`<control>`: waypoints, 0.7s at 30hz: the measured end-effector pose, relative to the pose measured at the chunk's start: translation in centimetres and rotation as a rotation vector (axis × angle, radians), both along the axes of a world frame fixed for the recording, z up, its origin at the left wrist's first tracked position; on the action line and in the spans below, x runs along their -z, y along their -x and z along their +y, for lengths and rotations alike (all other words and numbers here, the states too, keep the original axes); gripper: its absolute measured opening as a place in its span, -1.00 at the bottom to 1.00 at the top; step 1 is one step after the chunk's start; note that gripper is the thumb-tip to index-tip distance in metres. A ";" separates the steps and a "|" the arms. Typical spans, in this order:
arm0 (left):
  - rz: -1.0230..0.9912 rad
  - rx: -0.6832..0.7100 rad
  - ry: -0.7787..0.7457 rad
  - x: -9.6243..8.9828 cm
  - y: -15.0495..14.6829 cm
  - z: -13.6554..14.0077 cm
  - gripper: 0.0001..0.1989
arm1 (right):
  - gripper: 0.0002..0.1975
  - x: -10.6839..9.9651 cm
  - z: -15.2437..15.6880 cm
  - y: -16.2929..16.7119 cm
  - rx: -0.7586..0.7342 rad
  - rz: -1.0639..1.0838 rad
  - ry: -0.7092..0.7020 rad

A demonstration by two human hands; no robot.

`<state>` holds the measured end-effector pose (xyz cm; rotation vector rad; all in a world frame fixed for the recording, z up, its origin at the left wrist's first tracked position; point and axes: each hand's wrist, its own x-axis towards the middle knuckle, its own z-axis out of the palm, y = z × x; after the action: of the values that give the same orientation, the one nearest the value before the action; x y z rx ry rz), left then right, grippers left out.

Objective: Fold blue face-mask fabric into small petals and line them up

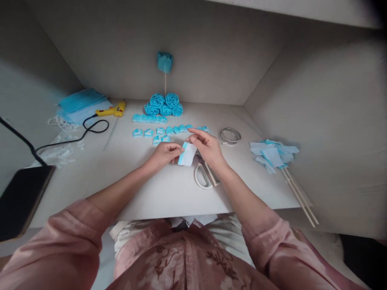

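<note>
Between my two hands is a small white piece of mask fabric (189,154) with a blue folded edge along its left side. My left hand (167,155) pinches that blue edge with thumb and fingers. At the upper corner, my right hand (208,146) grips the piece between thumb and fingers, its index finger stretched out. Scissors with white handles (204,174) lie under and beside my right hand, their blades partly hidden. Just beyond my hands, several small folded blue pieces (148,132) lie in rows, and a strip of overlapping blue pieces (149,119) lies behind them.
Blue rolled rosettes (165,105) are stacked at the back, with a blue flower on a stick (165,62) above. A yellow glue gun (113,109), face masks (81,104) and a phone (24,201) are left. A coiled cable (230,136) and fabric-topped sticks (298,195) lie right.
</note>
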<state>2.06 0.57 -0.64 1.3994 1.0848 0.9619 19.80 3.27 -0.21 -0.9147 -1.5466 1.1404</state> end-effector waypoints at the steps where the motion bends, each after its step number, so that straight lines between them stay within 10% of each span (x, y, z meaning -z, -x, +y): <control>1: -0.007 -0.010 0.006 0.0 0.0 0.0 -0.66 | -0.62 -0.1 0.1 -0.1 0.016 0.002 -0.013; 16: -0.481 -0.219 0.152 0.1 0.3 0.7 -0.71 | -0.42 -1.0 -1.0 -0.3 -0.049 -0.739 -0.729; 21: -0.490 -0.151 0.150 0.2 0.0 0.4 -0.69 | -0.82 -0.3 -0.6 -0.1 0.051 -0.769 -0.833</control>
<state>2.04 0.99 -0.82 0.9014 0.8749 1.2271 19.91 2.62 0.04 -0.8119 -2.3152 -0.0106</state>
